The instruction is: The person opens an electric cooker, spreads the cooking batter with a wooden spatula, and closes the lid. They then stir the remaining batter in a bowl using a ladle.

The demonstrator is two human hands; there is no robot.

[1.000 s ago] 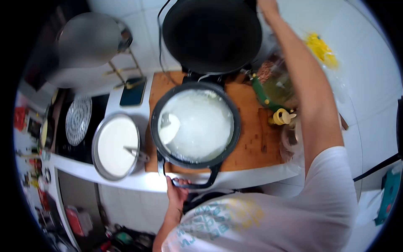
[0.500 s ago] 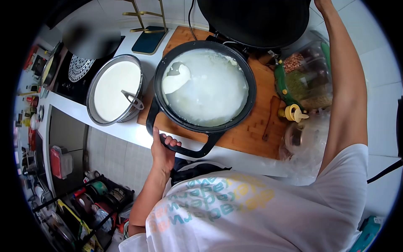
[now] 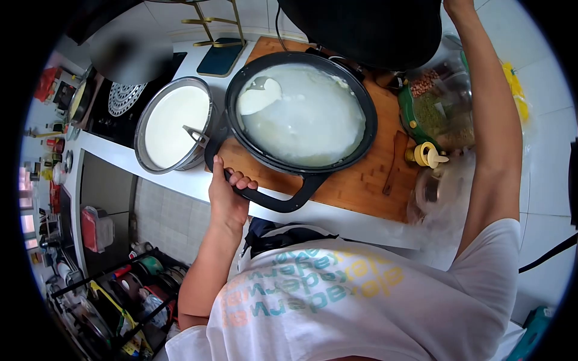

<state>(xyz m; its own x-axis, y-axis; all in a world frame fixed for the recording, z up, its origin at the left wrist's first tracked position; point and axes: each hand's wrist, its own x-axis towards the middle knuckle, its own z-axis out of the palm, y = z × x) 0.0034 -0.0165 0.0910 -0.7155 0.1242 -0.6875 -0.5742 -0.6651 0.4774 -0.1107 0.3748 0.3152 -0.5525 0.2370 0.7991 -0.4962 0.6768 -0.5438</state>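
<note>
My left hand (image 3: 232, 189) is wrapped round the black loop handle (image 3: 283, 203) of a round electric griddle pan (image 3: 371, 123). A thin, whitish, wet-looking layer of batter (image 3: 307, 120) covers the pan, with a thicker white patch (image 3: 261, 96) at its left. The pan sits over a wooden board and looks slightly tilted. Behind it stands the raised black lid (image 3: 361, 30). My right arm reaches up to the lid's right side; my right hand (image 3: 459, 6) is cut off by the top edge, its fingers hidden.
Left of the pan, a metal pot (image 3: 208, 120) of white batter holds a utensil. The wooden board (image 3: 355, 192) carries a brown stick (image 3: 395, 162). To the right are a grain dispenser (image 3: 436, 102) and a yellow-capped bottle (image 3: 426, 155). A black hob (image 3: 102, 123) lies far left.
The view has shifted a little. The pan's near side and handle appear slightly higher, with my left hand still on the handle. The lid stays raised.
</note>
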